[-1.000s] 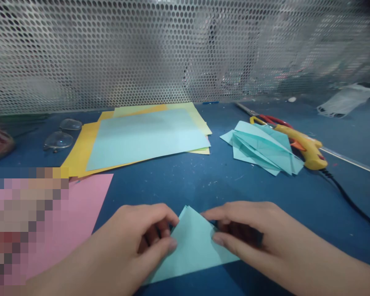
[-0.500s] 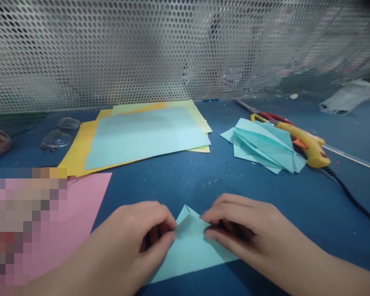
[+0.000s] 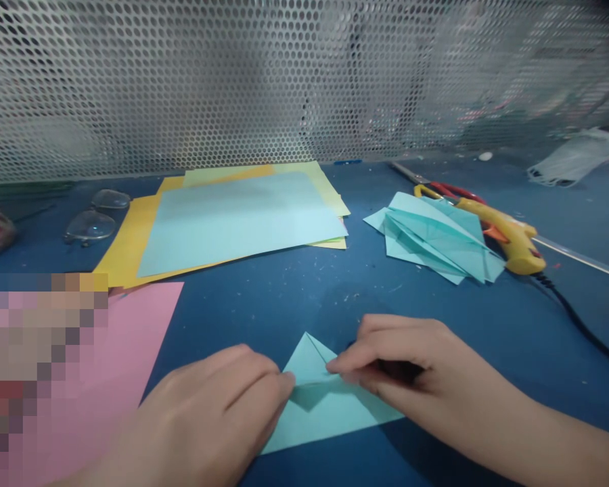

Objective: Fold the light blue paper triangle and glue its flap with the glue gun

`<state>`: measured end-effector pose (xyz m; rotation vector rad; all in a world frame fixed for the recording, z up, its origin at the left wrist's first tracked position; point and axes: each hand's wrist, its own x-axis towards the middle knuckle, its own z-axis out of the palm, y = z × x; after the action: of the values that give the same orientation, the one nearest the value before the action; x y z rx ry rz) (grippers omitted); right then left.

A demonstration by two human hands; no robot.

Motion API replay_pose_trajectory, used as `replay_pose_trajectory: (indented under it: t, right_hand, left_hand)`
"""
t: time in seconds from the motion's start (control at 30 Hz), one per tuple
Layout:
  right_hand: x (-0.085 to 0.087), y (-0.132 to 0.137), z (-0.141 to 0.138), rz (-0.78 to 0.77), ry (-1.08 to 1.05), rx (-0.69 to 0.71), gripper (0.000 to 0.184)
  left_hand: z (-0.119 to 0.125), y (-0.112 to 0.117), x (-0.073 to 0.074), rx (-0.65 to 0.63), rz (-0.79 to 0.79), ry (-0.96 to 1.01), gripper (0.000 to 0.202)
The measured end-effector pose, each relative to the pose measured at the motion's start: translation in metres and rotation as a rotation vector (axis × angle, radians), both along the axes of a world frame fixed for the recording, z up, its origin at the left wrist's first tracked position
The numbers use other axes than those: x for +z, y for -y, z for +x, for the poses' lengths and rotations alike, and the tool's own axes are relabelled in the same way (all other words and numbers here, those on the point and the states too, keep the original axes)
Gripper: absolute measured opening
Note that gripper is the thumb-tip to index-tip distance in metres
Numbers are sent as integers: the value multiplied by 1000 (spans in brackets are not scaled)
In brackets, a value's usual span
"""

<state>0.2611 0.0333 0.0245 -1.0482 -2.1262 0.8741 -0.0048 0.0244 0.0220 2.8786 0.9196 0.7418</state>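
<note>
A light turquoise sheet of paper (image 3: pixel 329 419), folded to a point at its far end, lies on the blue table in front of me. The fingers of my left hand (image 3: pixel 223 399) are closed at its left side, with the thumb on the fold. Opposite, my right hand (image 3: pixel 406 358) pinches the right slope of the point between thumb and fingers. A small flap is turned down toward me between the hands, below the peak. Parts of the paper's left and right sides are hidden under my hands.
Behind the hands lie stacked blue and yellow sheets (image 3: pixel 243 223), and at left a pink sheet (image 3: pixel 152 331). Folded turquoise papers (image 3: pixel 431 237) sit at right beside a yellow glue gun (image 3: pixel 517 243) and scissors (image 3: pixel 411 174). Eyeglasses (image 3: pixel 91 223) rest at left. A perforated metal panel (image 3: pixel 284 81) stands behind.
The paper's top flap has been folded down toward me, so more of the peak's inner layers show. My left hand has turned over, its thumb now pressing at the fold.
</note>
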Motion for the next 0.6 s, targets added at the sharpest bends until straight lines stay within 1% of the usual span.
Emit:
replay_pose_trajectory:
  t: [0.07,0.13,0.23,0.27,0.33,0.4,0.5,0.6]
  right_hand:
    - [0,-2,3,22,3,53,35]
    - [-1,-4,8,82,20,136,33]
    - [-2,-4,13,234,114,240,31]
    - [-2,-4,14,304,150,265,31]
    - [-1,-3,12,418,180,287,29]
    - [1,-1,8,476,182,302,32]
    - [3,0,5,503,214,329,40]
    - [3,1,5,508,246,341,44]
  left_hand:
    - [1,1,2,-9,97,-19,42]
    - [0,3,2,3,185,-50,42]
    - [-4,12,-7,45,275,-88,44]
    - [-6,15,-11,18,316,-61,44]
    - [-10,19,-20,-10,341,-69,44]
    - [-12,22,-25,-35,345,-103,43]
    - [-12,21,-27,-47,366,-150,38]
    - [-11,22,-31,-12,363,-138,39]
